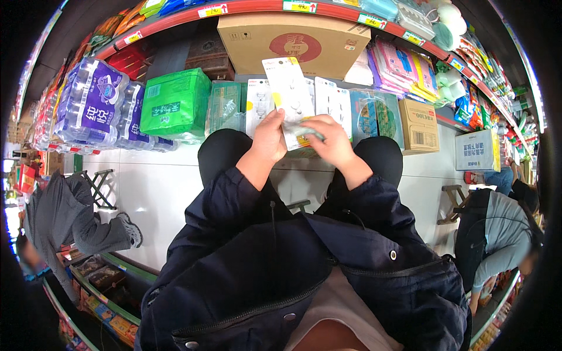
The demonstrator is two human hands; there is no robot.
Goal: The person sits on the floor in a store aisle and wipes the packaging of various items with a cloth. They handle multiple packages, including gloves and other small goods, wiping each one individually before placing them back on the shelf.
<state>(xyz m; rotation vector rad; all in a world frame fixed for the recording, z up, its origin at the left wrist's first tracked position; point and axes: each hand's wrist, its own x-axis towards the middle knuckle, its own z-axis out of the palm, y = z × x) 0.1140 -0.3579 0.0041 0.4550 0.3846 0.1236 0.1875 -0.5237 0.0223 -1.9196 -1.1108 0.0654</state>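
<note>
A white carded package (290, 85) with small hook-like pieces on its front is held up by my left hand (268, 138), thumb across its lower left edge. My right hand (334, 139) grips a pale grey-green cloth-like thing (303, 129) against the lower part of this card; motion blurs it, so its exact kind is unclear. Behind the card stand more carded packages, one at the left (259, 98) and others at the right (336, 105). My fingers hide the card's lower edges.
A large cardboard carton (250, 46) sits under the red shelf edge (263, 8). To the left are a green wrapped pack (175, 103) and shrink-wrapped bottles (94, 98); to the right, a small carton (419, 125). People bend at shelves on the left (66, 219) and right (505, 232), near folding stools.
</note>
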